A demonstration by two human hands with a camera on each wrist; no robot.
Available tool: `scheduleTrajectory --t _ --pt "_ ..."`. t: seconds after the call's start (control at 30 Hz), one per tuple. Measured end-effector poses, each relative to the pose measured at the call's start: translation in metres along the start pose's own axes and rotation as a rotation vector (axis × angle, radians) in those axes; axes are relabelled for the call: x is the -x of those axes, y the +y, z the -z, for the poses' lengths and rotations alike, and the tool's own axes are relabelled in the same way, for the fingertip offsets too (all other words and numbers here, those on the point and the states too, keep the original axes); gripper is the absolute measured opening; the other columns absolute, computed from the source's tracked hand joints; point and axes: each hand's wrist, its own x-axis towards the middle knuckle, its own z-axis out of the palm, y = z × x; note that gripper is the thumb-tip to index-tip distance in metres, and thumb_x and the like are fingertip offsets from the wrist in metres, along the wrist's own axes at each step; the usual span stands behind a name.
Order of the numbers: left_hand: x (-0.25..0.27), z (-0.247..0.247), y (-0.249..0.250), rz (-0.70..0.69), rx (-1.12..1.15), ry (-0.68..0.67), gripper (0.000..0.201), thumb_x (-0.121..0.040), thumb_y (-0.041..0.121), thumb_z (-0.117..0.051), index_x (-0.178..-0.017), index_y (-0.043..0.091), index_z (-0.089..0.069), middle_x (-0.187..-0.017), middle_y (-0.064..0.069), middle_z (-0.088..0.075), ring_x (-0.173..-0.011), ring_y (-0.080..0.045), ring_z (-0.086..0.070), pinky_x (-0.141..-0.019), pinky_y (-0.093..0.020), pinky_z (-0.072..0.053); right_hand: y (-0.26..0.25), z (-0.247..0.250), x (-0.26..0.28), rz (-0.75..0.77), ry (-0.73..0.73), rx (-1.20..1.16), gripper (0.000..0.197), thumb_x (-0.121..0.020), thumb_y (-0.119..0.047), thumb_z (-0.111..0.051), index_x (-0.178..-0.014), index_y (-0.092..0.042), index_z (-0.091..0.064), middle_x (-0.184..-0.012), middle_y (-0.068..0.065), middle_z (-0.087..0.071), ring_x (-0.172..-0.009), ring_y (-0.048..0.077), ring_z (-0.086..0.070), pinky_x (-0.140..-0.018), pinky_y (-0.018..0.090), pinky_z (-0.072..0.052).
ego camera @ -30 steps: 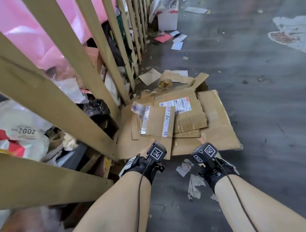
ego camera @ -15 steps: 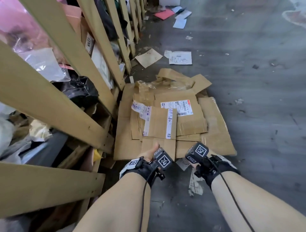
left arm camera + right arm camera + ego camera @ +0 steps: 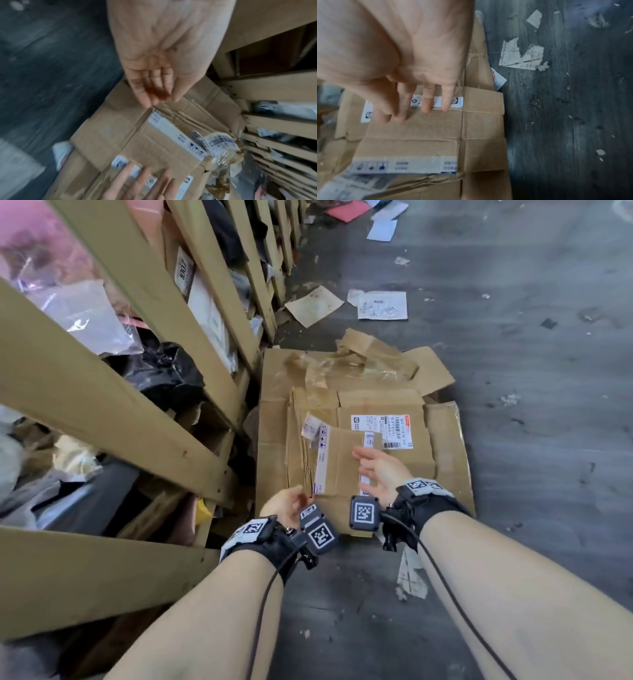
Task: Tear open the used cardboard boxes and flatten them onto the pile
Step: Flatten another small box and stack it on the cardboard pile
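the pile (image 3: 448,460) of flattened cardboard lies on the dark floor (image 3: 531,405), close beside the wooden rack (image 3: 113,419). several sheets are already down: a broad bottom sheet, a sheet with a printed label (image 3: 382,426), crumpled pieces with loose tape at the far end, and on top a smaller box (image 3: 339,463) with white tape strips, folded flat. that top box looks done, judging by how level it sits on the others.

the left hand (image 3: 284,505) hangs over the near left edge of the top box, its grip holding nothing, fingers relaxed and close together. the right hand (image 3: 378,470) is spread wide above the right tape strip, palm down, fingers straight; whether the tips touch the cardboard cannot be told, as the wrist views are blurred.

so the flattening of this box seems finished or nearly so, perhaps with a last pat left. no unopened box shows within reach on the floor; any more would have to come from elsewhere.

as for containers, the rack bays hold plastic bags (image 3: 85,313), a black bag (image 3: 161,371), flat cardboard and paper stood on edge, all crammed behind the slats. loose paper scraps (image 3: 382,304) lie on the floor beyond the pile and near the wrists, apart from it.
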Motion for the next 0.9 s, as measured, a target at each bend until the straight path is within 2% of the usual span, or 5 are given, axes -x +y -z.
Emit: scheduleTrajectory --t 0.23,0.43,0.53,0.7,0.9 --pt "-0.013 0.035 0.027 -0.033 -0.033 0.073 0.051 -0.101 0.019 -0.042 -0.149 0.016 -0.026 -0.148 -0.006 -0.034 -0.131 -0.033 -0.043 -0.080 -0.042 -0.048 0.005 -0.030 -0.027 0.080 -0.104 0.570 0.062 -0.092 0.010 -0.037 -0.146 -0.019 -0.034 -0.157 -0.001 -0.021 -0.127 0.014 -0.042 -0.072 0.007 -0.044" --pt "-0.016 0.054 0.020 0.069 -0.018 0.016 0.060 -0.101 0.030 -0.041 -0.153 0.018 -0.014 -0.159 -0.002 -0.016 -0.133 -0.036 -0.039 -0.092 -0.049 -0.041 0.007 -0.045 -0.046 0.000 -0.190 0.930 0.066 -0.095 0.007 -0.034 -0.152 -0.013 -0.006 -0.160 0.005 0.006 -0.147 0.026 -0.006 -0.115 0.032 -0.021" --pt "-0.012 0.067 0.030 0.065 0.042 0.016 0.045 -0.102 0.027 -0.039 -0.144 0.011 -0.033 -0.145 -0.010 -0.042 -0.131 -0.035 -0.041 -0.102 -0.048 -0.036 0.005 -0.044 -0.047 -0.027 -0.193 0.947 0.065 -0.096 0.006 -0.031 -0.152 -0.013 -0.004 -0.160 0.005 0.007 -0.147 0.025 -0.006 -0.113 0.031 -0.019" --pt "-0.005 0.072 0.044 -0.031 0.086 0.125 0.032 -0.103 0.011 -0.033 -0.081 0.007 -0.055 -0.045 0.000 -0.061 -0.071 -0.015 -0.053 -0.072 -0.030 -0.044 -0.005 -0.050 -0.036 -0.089 -0.099 0.792 0.057 -0.099 -0.001 -0.035 -0.152 -0.013 -0.016 -0.160 0.007 -0.009 -0.145 0.028 -0.017 -0.114 0.034 -0.023" --pt "0.039 0.050 0.069 -0.160 -0.032 0.082 0.026 -0.095 0.015 -0.056 -0.070 0.010 -0.054 -0.049 0.001 -0.056 -0.060 -0.013 -0.053 -0.072 -0.028 -0.050 -0.028 -0.055 -0.008 -0.051 0.138 0.122 0.039 -0.096 -0.007 -0.043 -0.133 0.001 -0.047 -0.109 0.019 -0.064 -0.070 0.018 -0.060 -0.057 0.026 -0.048"
